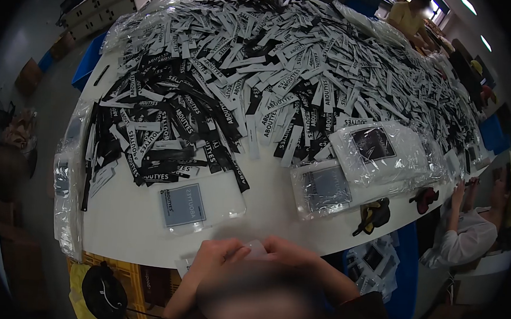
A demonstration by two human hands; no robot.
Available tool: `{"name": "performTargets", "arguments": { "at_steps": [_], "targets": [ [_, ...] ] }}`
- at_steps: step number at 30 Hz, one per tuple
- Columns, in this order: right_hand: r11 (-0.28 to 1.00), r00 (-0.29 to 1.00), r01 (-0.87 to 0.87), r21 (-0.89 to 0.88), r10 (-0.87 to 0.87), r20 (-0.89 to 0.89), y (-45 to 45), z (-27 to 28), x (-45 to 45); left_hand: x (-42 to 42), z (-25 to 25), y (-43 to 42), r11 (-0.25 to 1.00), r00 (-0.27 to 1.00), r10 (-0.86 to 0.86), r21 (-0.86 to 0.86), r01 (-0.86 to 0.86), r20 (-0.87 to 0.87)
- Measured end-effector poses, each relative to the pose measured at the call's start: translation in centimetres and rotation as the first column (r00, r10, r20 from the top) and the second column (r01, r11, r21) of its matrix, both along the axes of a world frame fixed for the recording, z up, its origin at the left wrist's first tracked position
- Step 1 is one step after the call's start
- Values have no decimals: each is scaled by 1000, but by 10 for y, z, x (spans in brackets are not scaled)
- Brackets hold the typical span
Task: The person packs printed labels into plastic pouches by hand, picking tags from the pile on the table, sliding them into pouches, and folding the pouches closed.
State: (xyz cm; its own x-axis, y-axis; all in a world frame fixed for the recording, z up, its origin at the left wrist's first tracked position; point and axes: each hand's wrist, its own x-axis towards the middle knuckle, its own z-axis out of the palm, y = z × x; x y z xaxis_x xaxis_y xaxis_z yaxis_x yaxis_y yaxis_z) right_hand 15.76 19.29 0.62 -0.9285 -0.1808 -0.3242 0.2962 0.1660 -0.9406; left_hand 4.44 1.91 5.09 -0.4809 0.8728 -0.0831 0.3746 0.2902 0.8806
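Observation:
At the table's near edge, my left hand (pixel 220 253) and my right hand (pixel 287 252) are closed on a translucent plastic bag (pixel 255 249) between them. Its lower part is hidden by a blurred shape. Just beyond my left hand lies a clear bag with a grey printed panel (pixel 188 207). To the right, a clear bag (pixel 324 188) lies partly under a thick stack of wrapped bags (pixel 380 149) with a black label. Black strips with white lettering (pixel 182 113) are heaped at the left, ahead of my hands.
A big pile of white and black strips (pixel 286 55) covers the back of the white table (pixel 265 187). Dark gloves (pixel 373 217) lie at its right edge, above a blue bin (pixel 405 271) of bags. A person (pixel 469 234) is at the right, another (pixel 410 19) at the back.

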Motion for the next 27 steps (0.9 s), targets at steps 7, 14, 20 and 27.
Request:
{"name": "performTargets", "arguments": {
  "at_steps": [7,14,20,27],
  "targets": [
    [690,874,461,-558,-461,153,-2,-5,24,2,-10,1,961,960,252,88,-263,123],
    [831,737,556,8,-488,-468,-6,31,14,-6,-5,0,934,915,168,239,-267,368],
    [761,464,582,287,-21,-885,-4,40,-8,6,-1,-6,978,996,0,210,-20,92],
    [679,385,715,168,-182,-905,-11,36,-9,6,19,-1,963,960,71,231,-137,272]
  ]
}}
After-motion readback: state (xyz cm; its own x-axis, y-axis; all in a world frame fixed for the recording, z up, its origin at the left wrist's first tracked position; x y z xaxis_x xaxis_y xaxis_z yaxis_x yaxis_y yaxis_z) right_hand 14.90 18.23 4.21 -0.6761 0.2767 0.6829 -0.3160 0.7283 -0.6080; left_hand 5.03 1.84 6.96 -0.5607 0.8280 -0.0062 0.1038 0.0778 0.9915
